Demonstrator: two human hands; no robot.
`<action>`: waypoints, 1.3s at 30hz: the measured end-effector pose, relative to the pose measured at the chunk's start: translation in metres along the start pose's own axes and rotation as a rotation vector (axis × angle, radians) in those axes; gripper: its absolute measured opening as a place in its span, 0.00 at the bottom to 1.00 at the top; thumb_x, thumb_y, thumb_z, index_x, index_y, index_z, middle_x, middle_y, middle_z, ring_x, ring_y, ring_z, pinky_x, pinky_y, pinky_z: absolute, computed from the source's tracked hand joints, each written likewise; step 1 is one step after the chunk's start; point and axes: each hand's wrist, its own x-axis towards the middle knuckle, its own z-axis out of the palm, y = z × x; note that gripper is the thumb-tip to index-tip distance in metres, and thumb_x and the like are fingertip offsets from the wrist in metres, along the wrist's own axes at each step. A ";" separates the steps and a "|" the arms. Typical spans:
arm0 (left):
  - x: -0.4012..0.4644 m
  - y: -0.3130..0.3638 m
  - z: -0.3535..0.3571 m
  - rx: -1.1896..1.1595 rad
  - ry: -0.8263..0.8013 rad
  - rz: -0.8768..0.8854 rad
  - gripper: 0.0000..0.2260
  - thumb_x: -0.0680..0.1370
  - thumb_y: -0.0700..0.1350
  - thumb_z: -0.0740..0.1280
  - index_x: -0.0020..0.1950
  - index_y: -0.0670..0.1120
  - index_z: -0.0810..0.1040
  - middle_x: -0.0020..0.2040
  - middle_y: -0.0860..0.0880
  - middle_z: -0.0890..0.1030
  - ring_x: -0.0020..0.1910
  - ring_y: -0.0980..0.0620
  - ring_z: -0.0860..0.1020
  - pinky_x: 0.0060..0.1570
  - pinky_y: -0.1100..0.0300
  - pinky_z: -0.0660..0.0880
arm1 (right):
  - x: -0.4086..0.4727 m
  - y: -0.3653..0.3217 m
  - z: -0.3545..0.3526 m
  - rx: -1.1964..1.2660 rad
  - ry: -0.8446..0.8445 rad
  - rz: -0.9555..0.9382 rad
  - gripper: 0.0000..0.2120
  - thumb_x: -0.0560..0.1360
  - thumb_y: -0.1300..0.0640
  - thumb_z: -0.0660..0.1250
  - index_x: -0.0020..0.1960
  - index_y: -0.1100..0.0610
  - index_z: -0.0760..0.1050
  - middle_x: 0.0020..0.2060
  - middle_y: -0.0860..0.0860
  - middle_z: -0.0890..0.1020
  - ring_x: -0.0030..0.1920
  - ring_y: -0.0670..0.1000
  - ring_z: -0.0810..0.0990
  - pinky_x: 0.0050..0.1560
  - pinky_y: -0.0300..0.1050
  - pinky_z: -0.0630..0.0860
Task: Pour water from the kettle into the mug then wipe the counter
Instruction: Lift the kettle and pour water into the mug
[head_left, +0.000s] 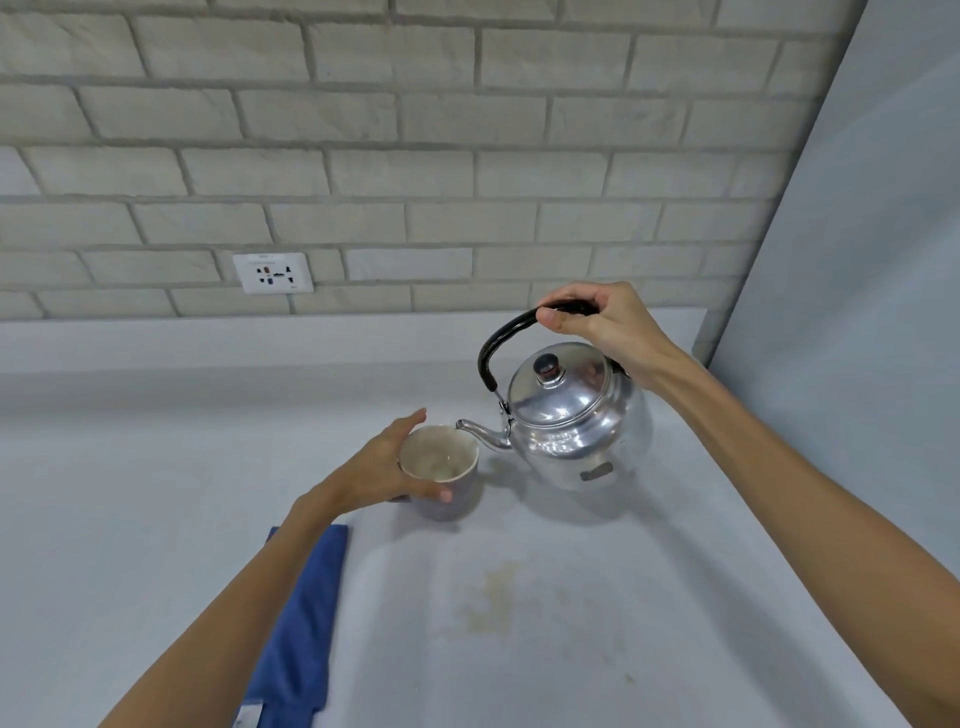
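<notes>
A shiny metal kettle with a black handle is tilted to the left, its spout tip over the rim of a pale mug. My right hand grips the top of the kettle's handle. My left hand wraps around the left side of the mug, which stands on the grey counter. A little liquid shows in the mug's bottom. A blue cloth lies on the counter under my left forearm.
A brownish stain marks the counter in front of the mug. A brick wall with a white socket runs along the back. A plain grey wall closes off the right side.
</notes>
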 end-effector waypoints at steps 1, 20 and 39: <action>0.001 -0.003 0.001 -0.020 0.005 0.001 0.54 0.51 0.60 0.82 0.72 0.62 0.59 0.68 0.61 0.64 0.62 0.51 0.74 0.41 0.59 0.82 | 0.000 0.000 0.001 -0.007 -0.009 0.000 0.05 0.71 0.58 0.74 0.46 0.54 0.83 0.41 0.45 0.84 0.42 0.35 0.80 0.45 0.25 0.72; 0.003 -0.013 0.008 -0.056 0.070 0.020 0.49 0.53 0.61 0.82 0.69 0.61 0.63 0.61 0.64 0.71 0.59 0.58 0.75 0.49 0.57 0.81 | 0.007 -0.003 0.002 -0.107 -0.095 -0.015 0.05 0.69 0.57 0.75 0.45 0.52 0.84 0.39 0.44 0.85 0.42 0.39 0.81 0.45 0.30 0.73; 0.005 -0.013 0.007 -0.016 0.082 0.044 0.49 0.53 0.61 0.81 0.70 0.60 0.64 0.63 0.62 0.72 0.59 0.63 0.73 0.43 0.74 0.75 | 0.008 -0.017 0.005 -0.171 -0.147 -0.028 0.06 0.69 0.56 0.75 0.46 0.53 0.84 0.41 0.48 0.86 0.45 0.42 0.83 0.49 0.34 0.74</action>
